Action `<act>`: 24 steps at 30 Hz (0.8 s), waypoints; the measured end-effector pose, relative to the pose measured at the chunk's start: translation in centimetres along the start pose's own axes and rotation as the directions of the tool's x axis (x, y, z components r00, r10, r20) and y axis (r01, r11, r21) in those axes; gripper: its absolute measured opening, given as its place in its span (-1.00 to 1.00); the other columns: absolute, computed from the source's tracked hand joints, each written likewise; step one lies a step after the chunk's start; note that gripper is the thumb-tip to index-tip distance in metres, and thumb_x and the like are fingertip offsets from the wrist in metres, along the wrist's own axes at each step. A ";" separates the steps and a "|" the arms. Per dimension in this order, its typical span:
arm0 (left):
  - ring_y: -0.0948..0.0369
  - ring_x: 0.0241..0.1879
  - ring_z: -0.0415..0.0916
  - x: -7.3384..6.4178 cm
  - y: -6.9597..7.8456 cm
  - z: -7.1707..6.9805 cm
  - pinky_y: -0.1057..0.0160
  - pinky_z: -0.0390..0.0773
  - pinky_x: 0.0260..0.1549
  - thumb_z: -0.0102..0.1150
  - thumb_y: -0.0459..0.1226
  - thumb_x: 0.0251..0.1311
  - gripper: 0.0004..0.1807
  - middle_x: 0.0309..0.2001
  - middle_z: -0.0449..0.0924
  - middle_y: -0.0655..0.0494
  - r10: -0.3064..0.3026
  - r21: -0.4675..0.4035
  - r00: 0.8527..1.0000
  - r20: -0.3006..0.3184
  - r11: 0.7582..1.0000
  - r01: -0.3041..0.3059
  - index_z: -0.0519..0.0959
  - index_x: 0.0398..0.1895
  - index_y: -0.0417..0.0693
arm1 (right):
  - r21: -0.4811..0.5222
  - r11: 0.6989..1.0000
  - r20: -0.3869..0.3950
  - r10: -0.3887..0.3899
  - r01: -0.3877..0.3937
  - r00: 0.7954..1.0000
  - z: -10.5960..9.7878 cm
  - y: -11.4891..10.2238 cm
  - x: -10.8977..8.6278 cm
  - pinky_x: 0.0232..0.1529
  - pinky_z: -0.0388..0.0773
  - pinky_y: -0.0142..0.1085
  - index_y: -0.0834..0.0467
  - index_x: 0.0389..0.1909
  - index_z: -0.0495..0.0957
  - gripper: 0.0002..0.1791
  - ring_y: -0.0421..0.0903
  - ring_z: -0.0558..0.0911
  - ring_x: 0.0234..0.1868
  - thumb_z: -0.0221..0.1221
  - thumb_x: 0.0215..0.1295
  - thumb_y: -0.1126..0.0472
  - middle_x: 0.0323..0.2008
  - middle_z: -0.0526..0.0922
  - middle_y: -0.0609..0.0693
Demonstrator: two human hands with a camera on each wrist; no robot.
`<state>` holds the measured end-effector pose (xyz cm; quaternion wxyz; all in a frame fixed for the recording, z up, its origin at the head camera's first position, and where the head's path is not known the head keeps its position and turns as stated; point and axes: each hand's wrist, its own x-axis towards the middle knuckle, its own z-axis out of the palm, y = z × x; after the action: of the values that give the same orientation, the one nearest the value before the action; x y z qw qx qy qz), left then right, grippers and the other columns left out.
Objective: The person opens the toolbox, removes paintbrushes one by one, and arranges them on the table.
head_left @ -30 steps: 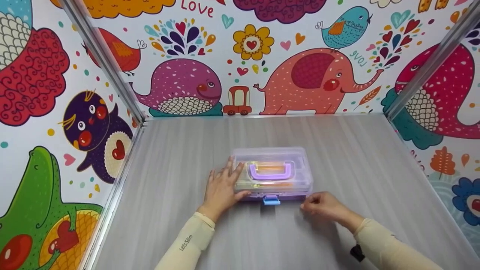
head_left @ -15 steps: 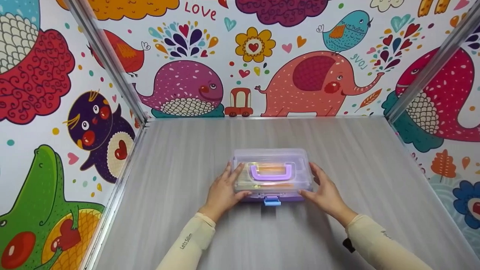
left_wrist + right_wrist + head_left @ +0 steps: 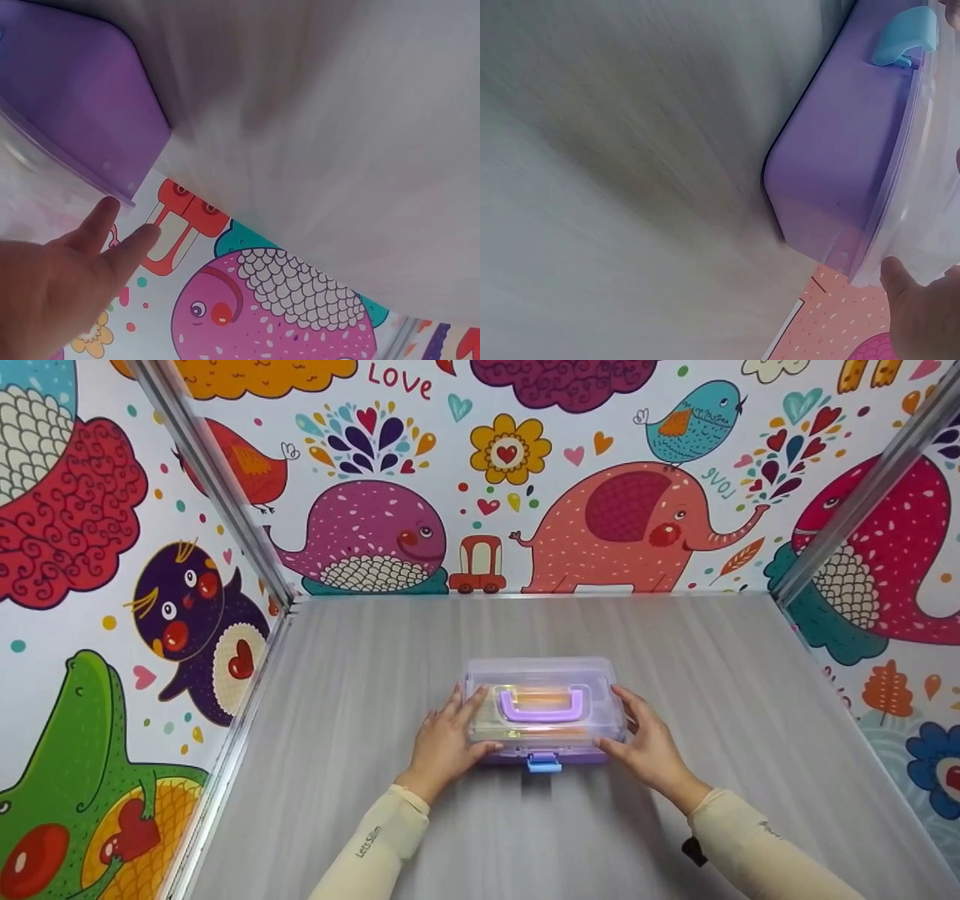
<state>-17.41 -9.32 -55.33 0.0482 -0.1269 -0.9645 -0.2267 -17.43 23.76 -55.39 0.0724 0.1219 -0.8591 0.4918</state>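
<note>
A small plastic case with a purple base (image 3: 832, 142) and a clear lid (image 3: 545, 671) stands on the table in the head view. A purple carry handle (image 3: 540, 712) lies folded on the lid, and yellow and orange things show blurred through it. In front, the blue latch (image 3: 544, 763) sticks outward. My left hand (image 3: 442, 746) rests on the lid's left side, fingers spread and fairly straight, thumb by the front left corner. My right hand (image 3: 652, 739) touches the right side, thumb at the front corner. Both wrist views show fingertips right at the lid's rim.
The grey wood-grain table (image 3: 360, 675) surrounds the case. Behind it rises a white back wall (image 3: 495, 517) printed with cartoon animals. Printed side walls meet it at metal corner posts (image 3: 217, 487).
My right hand, closed in front of the case's right corner a second ago, has unfolded and moved up onto the lid's right side. My left hand has kept its place.
</note>
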 end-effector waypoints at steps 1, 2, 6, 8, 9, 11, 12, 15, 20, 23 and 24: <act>-0.17 0.36 0.26 0.1 0.0 0.0 -0.26 0.20 0.27 0.36 0.26 0.00 0.05 0.48 0.09 -0.28 0.006 0.001 1.000 0.000 1.000 -0.006 0.15 0.56 0.24 | 0.000 1.000 0.001 0.002 -0.002 1.000 0.0 -0.1 0.0 0.20 0.40 0.06 0.26 0.42 0.26 -0.03 0.25 0.39 0.31 0.51 -0.06 0.44 0.36 0.34 0.29; -0.17 0.35 0.27 0.1 0.0 -0.1 -0.27 0.21 0.27 0.36 0.26 0.00 0.05 0.48 0.10 -0.29 0.012 0.001 1.000 -0.001 1.000 -0.012 0.15 0.56 0.24 | -0.001 1.000 0.001 0.004 -0.004 1.000 0.0 -0.1 0.0 0.20 0.40 0.06 0.26 0.42 0.26 -0.03 0.25 0.39 0.32 0.51 -0.06 0.44 0.36 0.34 0.28; -0.17 0.33 0.29 0.4 -0.1 -0.6 -0.26 0.21 0.27 0.34 0.26 0.04 0.04 0.47 0.12 -0.28 0.024 0.006 1.000 0.015 1.000 -0.025 0.13 0.57 0.23 | 0.011 1.000 0.005 0.007 -0.007 1.000 -0.2 -0.4 0.1 0.20 0.40 0.10 0.25 0.42 0.27 -0.04 0.23 0.41 0.30 0.52 -0.04 0.41 0.36 0.36 0.26; -0.18 0.34 0.28 0.6 -0.1 -1.0 -0.25 0.20 0.28 0.32 0.27 0.06 0.03 0.47 0.13 -0.27 0.023 0.001 1.000 0.020 1.000 -0.023 0.12 0.57 0.25 | 0.011 1.000 0.007 0.010 -0.010 1.000 -0.4 -0.6 0.3 0.22 0.39 0.10 0.24 0.43 0.26 -0.05 0.22 0.41 0.30 0.52 -0.02 0.37 0.36 0.36 0.24; -0.17 0.34 0.28 0.7 -0.1 -1.2 -0.24 0.19 0.28 0.30 0.28 0.06 0.03 0.47 0.14 -0.26 0.021 0.001 1.000 0.021 1.000 -0.021 0.12 0.57 0.26 | 0.012 1.000 0.007 0.009 -0.009 1.000 -0.5 -0.6 0.4 0.22 0.39 0.10 0.24 0.43 0.26 -0.05 0.21 0.42 0.30 0.51 0.00 0.36 0.36 0.36 0.24; -0.14 0.36 0.26 0.9 -0.1 -1.6 -0.21 0.18 0.30 0.27 0.30 0.07 0.01 0.46 0.16 -0.22 0.010 -0.010 1.000 0.018 1.000 -0.009 0.13 0.57 0.26 | 0.008 1.000 0.006 0.008 -0.008 1.000 -0.7 -0.7 0.6 0.23 0.38 0.10 0.23 0.44 0.24 -0.05 0.21 0.41 0.30 0.50 0.03 0.32 0.37 0.35 0.24; -0.13 0.36 0.26 1.1 0.0 -1.8 -0.20 0.19 0.30 0.26 0.31 0.08 0.00 0.45 0.20 -0.20 0.007 -0.019 1.000 0.008 1.000 -0.007 0.14 0.56 0.25 | 0.005 1.000 0.008 0.005 -0.005 1.000 -0.8 -0.8 0.6 0.23 0.39 0.10 0.23 0.45 0.23 -0.06 0.22 0.40 0.31 0.50 0.05 0.31 0.38 0.34 0.25; -0.07 0.36 0.29 1.4 0.1 -2.3 -0.16 0.21 0.31 0.21 0.33 0.11 0.00 0.43 0.27 -0.14 -0.019 -0.054 1.000 -0.011 0.998 0.018 0.15 0.56 0.18 | 0.015 1.000 0.020 -0.014 0.013 1.000 -1.2 -0.8 0.8 0.22 0.38 0.13 0.23 0.47 0.18 -0.05 0.25 0.35 0.35 0.47 0.10 0.30 0.40 0.29 0.28; -0.07 0.30 0.38 2.0 0.6 -2.9 -0.13 0.28 0.27 0.17 0.37 0.11 0.05 0.39 0.35 -0.08 -0.104 -0.142 0.994 -0.029 0.985 0.099 0.13 0.57 0.09 | 0.005 0.996 0.072 -0.093 0.093 0.993 -1.9 -0.1 0.8 0.22 0.36 0.12 0.11 0.54 0.11 0.02 0.23 0.28 0.40 0.47 0.10 0.30 0.47 0.21 0.16; -0.12 0.21 0.46 2.3 0.7 -3.0 -0.14 0.36 0.20 0.18 0.39 0.08 0.06 0.34 0.42 -0.11 -0.131 -0.183 0.990 -0.048 0.976 0.121 0.16 0.55 0.07 | -0.049 0.984 0.102 -0.168 0.174 0.980 -2.3 0.5 0.8 0.19 0.40 0.08 0.02 0.56 0.09 0.04 0.18 0.31 0.39 0.47 0.12 0.27 0.50 0.18 0.05; -0.14 0.18 0.47 2.3 0.8 -3.0 -0.14 0.38 0.18 0.18 0.39 0.07 0.06 0.33 0.43 -0.12 -0.136 -0.195 0.989 -0.053 0.973 0.123 0.17 0.55 0.07 | -0.073 0.977 0.111 -0.191 0.200 0.975 -2.5 0.7 0.9 0.18 0.42 0.06 0.01 0.56 0.08 0.04 0.17 0.32 0.39 0.46 0.13 0.25 0.51 0.17 0.03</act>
<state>-19.35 -9.49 -51.96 0.0527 -0.0603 -0.9423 -0.3250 -18.47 26.13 -54.47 0.0809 0.2281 -0.8654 0.4387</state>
